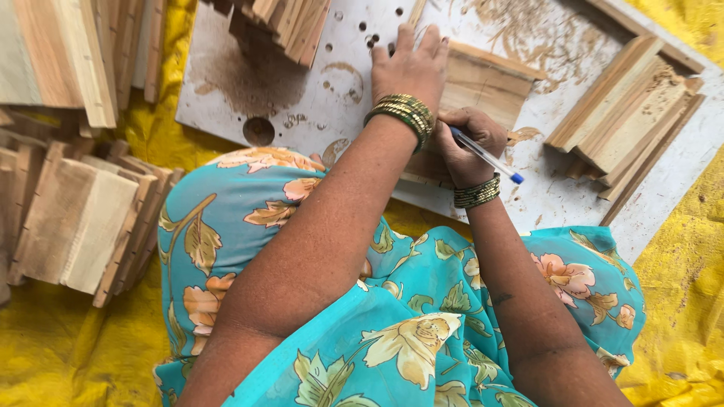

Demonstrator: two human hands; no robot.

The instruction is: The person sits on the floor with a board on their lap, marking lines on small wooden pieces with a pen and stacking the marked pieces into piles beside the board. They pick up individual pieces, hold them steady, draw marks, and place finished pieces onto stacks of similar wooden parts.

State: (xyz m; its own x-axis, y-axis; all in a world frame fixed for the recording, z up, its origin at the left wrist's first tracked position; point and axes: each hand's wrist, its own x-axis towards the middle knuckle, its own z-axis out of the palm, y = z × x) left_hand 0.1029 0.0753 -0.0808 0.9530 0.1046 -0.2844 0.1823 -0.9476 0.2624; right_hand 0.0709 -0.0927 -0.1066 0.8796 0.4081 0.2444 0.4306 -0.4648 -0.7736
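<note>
Head view, looking down at a seated person at work on a white board (317,105) laid over a yellow sheet (60,347). At far left, a loose stack of thin wooden slats (75,218) lies on the sheet, with more slats (68,53) beyond it. On the board's far edge stands another pile of slats (283,26); drilled holes and sawdust mark the board's surface around it. At centre, the left hand (409,68) lies flat on a wooden piece (483,83), its fingers (426,41) close together and extended, pressing the piece down against the board. Just right of it and nearer the body, the right hand (464,147) pinches a blue-capped pen (486,157) between thumb and curled fingers, the tip end hidden behind the hand at the near edge of the same piece. Both wrists carry green and gold bangles. At right, a further group of slats (626,113) rests on the board, well apart from the hands.

Judgement on technique: a clean mark calls for firm, even downward pressure from the flat hand so the piece cannot slide on the dusty surface, with the pen held steady and drawn along in a single stroke.
</note>
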